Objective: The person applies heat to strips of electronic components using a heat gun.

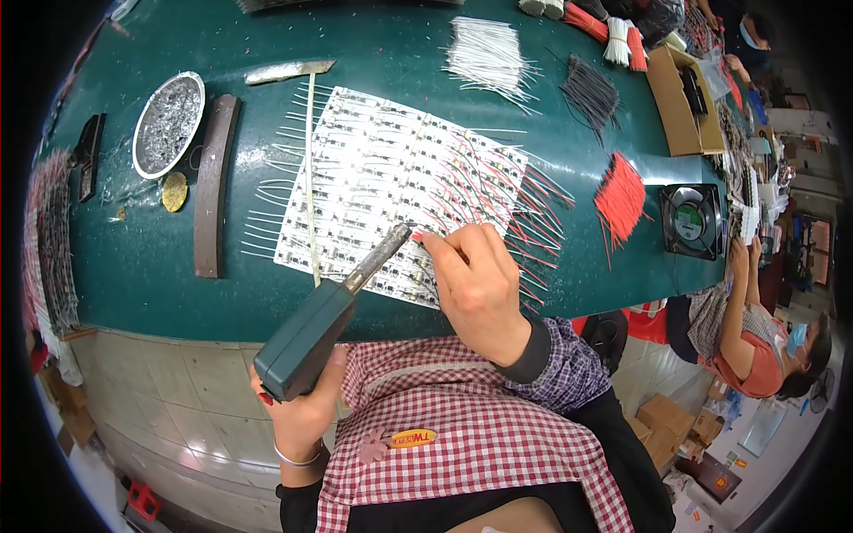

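My left hand grips the dark green handle of a soldering iron; its metal tip reaches the near edge of a white panel of small circuit boards on the green table. My right hand rests on the panel's near right corner, fingers pinched on a thin red wire right at the iron's tip. Red, black and white wire leads stick out from the panel's sides.
A round metal dish of solder scraps, a curved brown bar and a brass disc lie left. Bundles of white wires, black wires and red wires lie behind and right, beside a small fan. Another person sits at right.
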The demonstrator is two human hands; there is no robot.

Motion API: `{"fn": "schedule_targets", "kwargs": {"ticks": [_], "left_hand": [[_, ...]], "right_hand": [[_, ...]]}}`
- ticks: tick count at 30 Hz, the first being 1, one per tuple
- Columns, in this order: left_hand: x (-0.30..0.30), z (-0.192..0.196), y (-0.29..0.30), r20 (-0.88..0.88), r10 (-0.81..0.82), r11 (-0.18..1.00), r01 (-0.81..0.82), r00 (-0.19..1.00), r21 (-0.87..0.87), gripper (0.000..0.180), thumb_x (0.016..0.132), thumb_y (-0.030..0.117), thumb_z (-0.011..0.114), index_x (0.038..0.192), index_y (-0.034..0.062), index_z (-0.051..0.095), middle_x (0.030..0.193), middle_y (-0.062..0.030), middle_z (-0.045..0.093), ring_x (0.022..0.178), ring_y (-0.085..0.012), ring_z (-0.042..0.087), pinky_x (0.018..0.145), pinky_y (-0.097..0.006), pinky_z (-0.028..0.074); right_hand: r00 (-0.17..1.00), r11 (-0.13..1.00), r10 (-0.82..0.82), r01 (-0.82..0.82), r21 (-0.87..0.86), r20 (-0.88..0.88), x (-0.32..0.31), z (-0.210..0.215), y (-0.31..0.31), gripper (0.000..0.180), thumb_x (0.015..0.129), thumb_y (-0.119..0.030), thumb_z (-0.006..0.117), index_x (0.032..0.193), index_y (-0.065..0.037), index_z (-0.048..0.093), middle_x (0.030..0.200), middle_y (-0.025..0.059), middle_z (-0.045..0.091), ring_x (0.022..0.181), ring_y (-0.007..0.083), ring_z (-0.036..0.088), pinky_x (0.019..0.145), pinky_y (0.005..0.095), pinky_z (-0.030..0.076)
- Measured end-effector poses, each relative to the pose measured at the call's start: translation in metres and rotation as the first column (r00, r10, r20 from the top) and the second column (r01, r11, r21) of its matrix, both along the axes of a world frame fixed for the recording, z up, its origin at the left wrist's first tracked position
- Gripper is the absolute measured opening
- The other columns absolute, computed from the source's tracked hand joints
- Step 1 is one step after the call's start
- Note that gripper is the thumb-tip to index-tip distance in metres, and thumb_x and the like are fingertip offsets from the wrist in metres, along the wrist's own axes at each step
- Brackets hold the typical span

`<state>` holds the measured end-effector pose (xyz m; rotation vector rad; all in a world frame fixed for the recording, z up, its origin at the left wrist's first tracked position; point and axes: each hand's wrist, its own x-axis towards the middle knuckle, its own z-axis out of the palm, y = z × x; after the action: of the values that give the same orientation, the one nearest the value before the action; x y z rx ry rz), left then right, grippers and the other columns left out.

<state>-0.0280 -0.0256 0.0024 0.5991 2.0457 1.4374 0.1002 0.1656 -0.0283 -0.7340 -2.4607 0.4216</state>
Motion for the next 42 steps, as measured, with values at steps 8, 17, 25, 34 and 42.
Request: {"fn": "schedule_targets", "kwargs": {"ticks": [8, 17, 25, 34, 42], "left_hand": [[0.003, 0.006, 0.002, 0.055, 0.122, 0.992, -0.121, 0.991, -0.019, 0.025, 0.073, 0.001, 0.079, 0.096, -0.0055, 0.071, 0.085, -0.009, 0.073, 0.072, -0.0136, 0.066, 0.065, -0.027, 0.051], [-0.003, -0.004, -0.01, 0.011, 0.047, 0.998, -0.048, 0.999, 0.033, 0.039, 0.077, -0.005, 0.074, 0.115, -0.0039, 0.065, 0.101, -0.0086, 0.069, 0.075, -0.0103, 0.061, 0.059, -0.021, 0.046], [-0.002, -0.004, -0.014, -0.057, 0.024, 0.997, -0.02, 0.998, 0.071, 0.039, 0.076, -0.006, 0.074, 0.115, -0.0043, 0.065, 0.103, -0.009, 0.07, 0.081, -0.0137, 0.065, 0.07, -0.025, 0.051], [0.003, 0.002, -0.008, -0.131, 0.078, 0.997, -0.076, 0.988, 0.024, 0.02, 0.072, 0.003, 0.078, 0.09, -0.0023, 0.073, 0.08, -0.009, 0.073, 0.064, -0.0145, 0.067, 0.06, -0.028, 0.05], [0.003, 0.002, -0.006, -0.128, 0.037, 0.998, -0.03, 0.991, 0.053, 0.02, 0.072, 0.002, 0.078, 0.091, -0.0024, 0.071, 0.077, -0.0077, 0.071, 0.061, -0.0133, 0.065, 0.059, -0.026, 0.049]], "right_hand": [[1.0, 1.0, -0.005, 0.005, 0.008, 0.005, 0.003, -0.002, 0.0, 0.025, 0.072, 0.007, 0.072, 0.096, 0.0, 0.071, 0.079, 0.0072, 0.054, 0.072, 0.0229, 0.056, 0.06, 0.0334, 0.047], [0.994, 0.998, 0.044, -0.04, -0.042, 0.098, 0.031, 0.05, -0.006, 0.028, 0.069, 0.004, 0.068, 0.097, 0.001, 0.069, 0.082, 0.0068, 0.053, 0.075, 0.0227, 0.054, 0.059, 0.0328, 0.046], [0.989, 0.991, 0.114, -0.12, -0.062, -0.092, 0.013, 0.035, -0.012, 0.033, 0.07, 0.01, 0.073, 0.101, -0.002, 0.071, 0.08, 0.0069, 0.058, 0.071, 0.0237, 0.057, 0.059, 0.0337, 0.046], [0.997, 0.999, 0.048, -0.049, -0.022, -0.064, 0.005, -0.002, -0.014, 0.019, 0.077, 0.003, 0.069, 0.096, 0.0, 0.067, 0.076, 0.0073, 0.051, 0.07, 0.0229, 0.053, 0.058, 0.0337, 0.045], [0.997, 1.0, 0.018, -0.02, -0.016, -0.07, 0.004, -0.002, -0.015, 0.018, 0.078, 0.003, 0.07, 0.096, 0.001, 0.068, 0.077, 0.007, 0.051, 0.068, 0.0218, 0.052, 0.056, 0.0336, 0.044]]}}
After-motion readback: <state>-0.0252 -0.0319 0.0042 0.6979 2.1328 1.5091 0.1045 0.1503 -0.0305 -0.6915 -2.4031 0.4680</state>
